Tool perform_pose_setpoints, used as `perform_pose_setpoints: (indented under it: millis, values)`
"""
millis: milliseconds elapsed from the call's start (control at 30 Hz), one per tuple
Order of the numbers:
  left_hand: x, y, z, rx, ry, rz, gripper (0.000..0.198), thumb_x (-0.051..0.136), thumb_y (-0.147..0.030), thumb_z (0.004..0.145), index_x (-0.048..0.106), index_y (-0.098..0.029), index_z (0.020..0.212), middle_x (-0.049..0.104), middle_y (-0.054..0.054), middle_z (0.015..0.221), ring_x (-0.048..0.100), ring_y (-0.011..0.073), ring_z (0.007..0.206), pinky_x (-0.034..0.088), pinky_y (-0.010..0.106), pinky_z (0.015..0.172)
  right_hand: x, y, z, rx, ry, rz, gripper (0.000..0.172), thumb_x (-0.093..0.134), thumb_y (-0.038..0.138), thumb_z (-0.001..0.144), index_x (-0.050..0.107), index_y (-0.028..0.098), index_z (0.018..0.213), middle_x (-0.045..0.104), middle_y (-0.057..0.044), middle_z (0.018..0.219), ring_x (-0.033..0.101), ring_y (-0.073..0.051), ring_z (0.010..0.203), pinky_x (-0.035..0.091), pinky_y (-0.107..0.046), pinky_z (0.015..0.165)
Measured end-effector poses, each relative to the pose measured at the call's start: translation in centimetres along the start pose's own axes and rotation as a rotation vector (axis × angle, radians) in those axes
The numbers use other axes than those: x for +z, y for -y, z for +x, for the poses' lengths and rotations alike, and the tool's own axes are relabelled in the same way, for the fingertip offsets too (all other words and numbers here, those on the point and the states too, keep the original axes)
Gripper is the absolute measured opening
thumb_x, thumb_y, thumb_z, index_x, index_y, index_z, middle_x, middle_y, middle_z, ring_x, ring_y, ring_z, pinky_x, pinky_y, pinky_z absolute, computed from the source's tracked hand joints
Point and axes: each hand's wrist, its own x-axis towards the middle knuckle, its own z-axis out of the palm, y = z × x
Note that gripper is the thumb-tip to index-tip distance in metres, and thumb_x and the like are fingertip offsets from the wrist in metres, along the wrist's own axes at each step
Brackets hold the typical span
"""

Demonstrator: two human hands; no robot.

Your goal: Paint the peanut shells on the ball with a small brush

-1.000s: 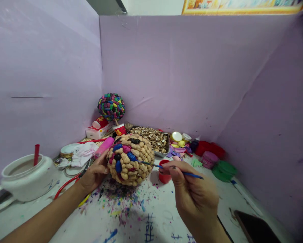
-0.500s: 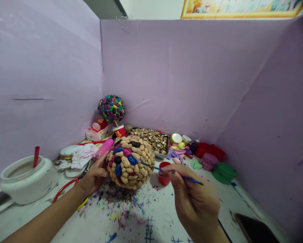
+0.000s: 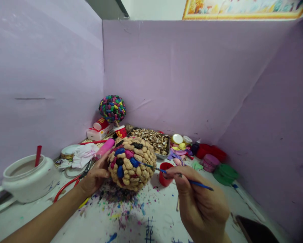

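Peanut-shell ball (image 3: 131, 163), mostly tan, some shells blue, pink, black

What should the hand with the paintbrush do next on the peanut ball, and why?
Probably stroke the brush across the ball where its tip touches. The right hand pinches the thin brush, and its tip meets the ball's right side, beside a blue shell. Most shells are bare tan. The left hand steadies the ball from the left, so it should not roll.

Open tabletop (image 3: 146, 219) near; red cup (image 3: 165, 173) and tray (image 3: 163, 153) crowd behind.
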Motion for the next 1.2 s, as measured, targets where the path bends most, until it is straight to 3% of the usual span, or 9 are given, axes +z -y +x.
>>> perform_pose_setpoints:
  millis: [233,400,667,1000,1200]
  values:
    - [0.1,-0.1,0.0,0.0,0.006,-0.001,0.092,0.057,-0.01,0.048,0.05,-0.026,0.138,0.059,0.002,0.138,0.037,0.0356,0.137,0.038,0.046,0.107,0.0,0.2,-0.1,-0.06,0.034,-0.035,0.015,0.05,0.011,0.088,0.062,0.018,0.089,0.071,-0.002,0.069,0.069,-0.012,0.061,0.055,-0.02,0.056]
    - [-0.1,0.1,-0.1,0.007,0.007,0.021,0.091,0.056,-0.011,0.048,0.05,-0.027,0.137,0.061,0.001,0.135,0.039,0.0332,0.136,0.038,0.043,0.108,0.1,0.2,-0.8,0.03,0.006,0.034,0.018,0.049,0.009,0.087,0.061,0.021,0.094,0.071,-0.002,0.072,0.069,-0.014,0.062,0.055,-0.022,0.057]
    - [-0.4,0.3,-0.1,-0.006,0.011,-0.022,0.092,0.057,-0.01,0.046,0.051,-0.028,0.136,0.058,0.0,0.139,0.034,0.0329,0.139,0.037,0.042,0.109,0.4,-0.1,-0.6,-0.082,0.12,0.051,0.02,0.05,0.006,0.085,0.06,0.019,0.097,0.072,-0.002,0.076,0.07,-0.013,0.066,0.057,-0.02,0.062]
    - [-0.6,0.3,-0.1,0.057,0.082,-0.022,0.091,0.056,-0.01,0.048,0.05,-0.027,0.138,0.056,0.001,0.141,0.035,0.0336,0.139,0.037,0.044,0.109,0.6,0.4,-0.8,-0.029,0.05,-0.001,0.019,0.049,0.009,0.087,0.063,0.022,0.09,0.071,-0.001,0.07,0.071,-0.014,0.062,0.056,-0.019,0.055]
    - [-0.9,0.6,0.0,0.04,0.101,-0.048,0.091,0.055,-0.009,0.048,0.051,-0.027,0.137,0.055,0.0,0.141,0.033,0.0346,0.14,0.034,0.046,0.111,0.7,0.4,-0.6,-0.089,0.027,-0.047,0.017,0.052,0.009,0.084,0.064,0.022,0.086,0.072,-0.001,0.071,0.071,-0.013,0.062,0.056,-0.018,0.057]
